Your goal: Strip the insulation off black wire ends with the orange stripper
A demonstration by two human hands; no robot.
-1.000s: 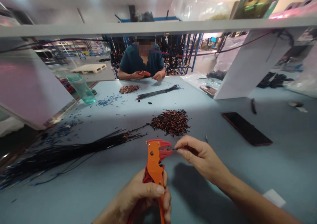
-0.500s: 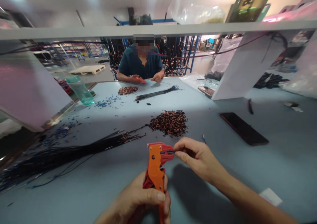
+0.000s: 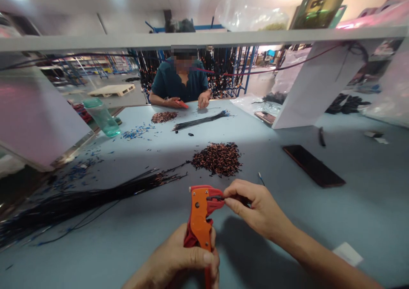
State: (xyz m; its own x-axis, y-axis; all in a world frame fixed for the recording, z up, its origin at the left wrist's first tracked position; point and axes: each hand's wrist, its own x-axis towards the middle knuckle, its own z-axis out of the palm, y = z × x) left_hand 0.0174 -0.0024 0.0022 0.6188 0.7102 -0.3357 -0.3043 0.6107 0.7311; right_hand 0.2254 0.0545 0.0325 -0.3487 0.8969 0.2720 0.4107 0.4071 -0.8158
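Observation:
My left hand (image 3: 191,255) is wrapped round the handles of an orange and red wire stripper (image 3: 200,212), held upright with its jaws pointing right. At those jaws, my right hand (image 3: 251,199) pinches a thin black wire (image 3: 220,198) between thumb and fingertips; its end lies inside the jaws. Just behind the tool is a heap of short black and copper wire scraps (image 3: 219,159). To the left stretches a long bundle of black wires (image 3: 105,195), some ends showing bare copper. A small wire piece with a blue and white tip (image 3: 261,178) lies behind my right hand.
Across the table a person in a dark shirt (image 3: 180,82) holds a red tool. A smaller wire bundle (image 3: 201,120), copper scraps (image 3: 164,117), blue bits (image 3: 137,131) and a green bottle (image 3: 102,116) lie that way. A phone (image 3: 313,165) rests rightward. A shelf (image 3: 204,39) spans overhead.
My hands and the wire stripper stay almost in place, with the wire still at the jaws. The small blue-tipped wire piece shows more behind my right hand. The person opposite has shifted a hand slightly.

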